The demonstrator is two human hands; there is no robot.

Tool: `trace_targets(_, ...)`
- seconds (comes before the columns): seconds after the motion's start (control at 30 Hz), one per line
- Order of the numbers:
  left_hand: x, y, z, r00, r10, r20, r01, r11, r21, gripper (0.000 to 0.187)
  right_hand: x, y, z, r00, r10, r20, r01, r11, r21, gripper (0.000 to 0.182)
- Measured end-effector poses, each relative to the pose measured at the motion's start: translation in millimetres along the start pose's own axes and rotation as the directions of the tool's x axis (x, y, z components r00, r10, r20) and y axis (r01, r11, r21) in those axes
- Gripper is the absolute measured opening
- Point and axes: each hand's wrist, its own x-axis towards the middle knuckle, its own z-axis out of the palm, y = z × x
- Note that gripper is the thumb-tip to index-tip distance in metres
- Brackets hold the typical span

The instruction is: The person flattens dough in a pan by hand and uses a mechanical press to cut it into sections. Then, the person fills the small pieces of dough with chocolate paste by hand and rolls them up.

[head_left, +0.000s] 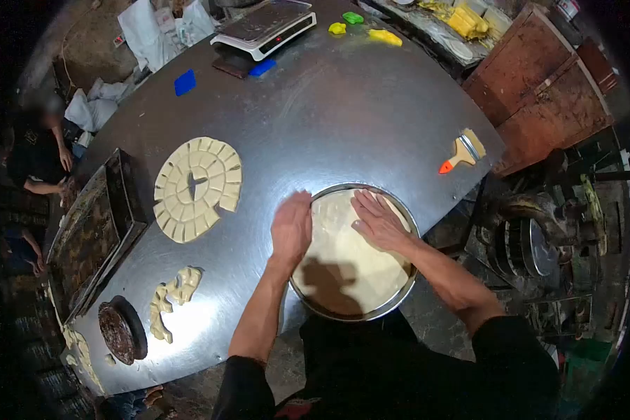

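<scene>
A round metal pan [404,294] lined with a flat sheet of pale dough [353,262] is at the table's near edge, directly in front of me. My right hand [379,220] lies flat on the dough toward the upper right, its fingers stretched out. At the pan's left rim is my left hand [292,227], turned on its side. Its fingertips are smeared by motion, so whether it grips the rim does not show. The shadow of a head falls across the lower part of the dough.
Left on the metal table [273,140] lie a cut dough round [220,164], dough scraps [162,304], a dark round object [116,332] and a dark tray [87,238]. A scale [266,28] stands at the back, a brush [463,150] at right. Another person [38,150] is far left.
</scene>
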Motion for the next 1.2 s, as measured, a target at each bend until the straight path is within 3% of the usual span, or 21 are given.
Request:
trace_targets(0.03, 4.7, 0.1, -7.1, 0.998, 0.056, -0.019, -0.048, 0.957, 0.287, 0.042, 2.1, -4.1, 5.5, 1.0, 0.0, -0.004, 0.0, 1.0, 0.008, 0.057)
trace_targets(0.1, -14.0, -41.8, 14.8, 0.985, -0.155, 0.081, 0.15, 0.987, 0.055, 0.041, 30.3, -32.2, -0.9, 0.987, 0.158, 0.037, -0.157, 0.987, -0.043, 0.055)
trace_targets(0.17, -26.2, -31.2, 4.7, 0.943, -0.315, 0.112, 0.323, 0.944, -0.069, 0.04, 53.3, -51.9, 36.9, 0.999, 0.029, -0.037, -0.038, 0.961, -0.274, 0.057)
trace_targets(0.27, -72.4, -6.6, -8.4, 0.872, -0.488, 0.047, 0.49, 0.867, -0.089, 0.042, 55.6, -95.9, 47.1, 0.998, -0.038, -0.057, 0.024, 0.973, -0.228, 0.058)
trace_targets(0.33, -116.3, 1.5, -19.0, 0.854, -0.52, 0.025, 0.52, 0.847, -0.112, 0.051, 53.8, -100.2, 5.5, 0.958, -0.041, 0.285, -0.039, 0.963, 0.267, 0.06)
trace_targets(0.37, -125.4, 4.8, -21.7, 0.858, -0.514, 0.028, 0.513, 0.851, -0.11, 0.051, 48.2, -82.7, 15.5, 0.96, -0.036, 0.279, -0.042, 0.963, 0.268, 0.06)
trace_targets(0.43, -139.6, 17.8, -18.4, 0.897, -0.399, -0.191, 0.442, 0.784, 0.436, 0.052, 25.6, -42.8, 48.2, 0.997, -0.043, -0.071, 0.04, 0.998, -0.052, 0.061)
trace_targets(0.47, -124.5, 28.8, -14.8, 0.91, -0.383, -0.158, 0.414, 0.86, 0.299, 0.052, 18.5, -49.2, 36.6, 0.991, -0.117, -0.063, 0.114, 0.992, -0.055, 0.059)
trace_targets(0.5, -97.6, 29.6, -17.5, 0.933, -0.353, 0.067, 0.346, 0.933, 0.093, 0.048, 20.5, -53.9, 19.8, 0.993, -0.106, -0.055, 0.102, 0.993, -0.061, 0.059)
trace_targets(0.53, -88.9, 15.9, 12.8, 0.996, 0.026, -0.08, -0.036, 0.99, -0.134, 0.043, 27.3, -57.4, 4.0, 1.0, -0.008, 0.022, 0.004, 0.986, 0.167, 0.059)
trace_targets(0.57, -53.1, 34.4, 18.9, 0.994, 0.038, 0.1, -0.059, 0.975, 0.215, 0.04, 27.7, -59.0, -1.2, 0.99, 0.074, 0.119, -0.114, 0.917, 0.381, 0.06)
trace_targets(0.6, -40.0, 29.0, 28.2, 0.978, 0.154, 0.142, -0.19, 0.936, 0.296, 0.041, 24.2, -47.3, 8.7, 0.995, 0.067, 0.073, -0.088, 0.934, 0.347, 0.06)
trace_targets(0.7, -30.4, 6.8, 42.7, 0.968, 0.077, 0.239, -0.153, 0.936, 0.318, 0.049, 9.7, -41.4, 22.2, 0.999, -0.041, 0.02, 0.041, 0.999, 0.013, 0.06)
trace_targets(0.77, -35.3, -2.8, 39.9, 0.945, 0.019, 0.326, -0.124, 0.945, 0.304, 0.057, 3.1, -41.8, 22.5, 0.975, 0.05, 0.215, -0.099, 0.97, 0.221, 0.062)
trace_targets(0.83, -33.0, -14.6, 31.1, 0.921, -0.035, 0.389, -0.066, 0.968, 0.242, 0.065, -9.1, -40.6, 37.0, 0.981, 0.194, -0.004, -0.189, 0.96, 0.208, 0.062)
trace_targets(0.87, -37.1, -18.6, 27.5, 0.91, 0.01, 0.415, -0.148, 0.941, 0.303, 0.066, -16.1, -41.5, 41.4, 0.996, 0.069, -0.048, -0.071, 0.997, -0.034, 0.062)
trace_targets(0.9, -45.0, -17.8, 24.2, 0.894, 0.048, 0.445, -0.226, 0.906, 0.357, 0.067, -13.4, -43.6, 41.2, 0.995, 0.095, -0.026, -0.096, 0.995, -0.022, 0.062)
trace_targets(1.03, -82.7, -8.2, 19.4, 0.96, -0.164, 0.227, 0.042, 0.886, 0.461, 0.067, 11.2, -40.5, 28.1, 0.998, 0.045, 0.032, -0.053, 0.932, 0.359, 0.067)
trace_targets(1.1, -92.5, 11.4, 11.2, 0.907, -0.349, 0.237, 0.175, 0.823, 0.541, 0.068, -4.1, -42.3, 40.4, 0.996, -0.087, 0.002, 0.087, 0.996, -0.01, 0.066)
trace_targets(1.13, -94.9, 9.3, 14.3, 0.968, -0.175, 0.181, 0.071, 0.879, 0.471, 0.067, 0.4, -42.0, 46.8, 0.997, -0.081, 0.009, 0.081, 0.996, 0.031, 0.065)
trace_targets(1.2, -75.1, 16.2, 23.4, 0.968, -0.118, 0.219, 0.018, 0.911, 0.412, 0.065, -0.2, -44.7, 29.8, 0.998, -0.034, 0.047, 0.025, 0.984, 0.176, 0.065)
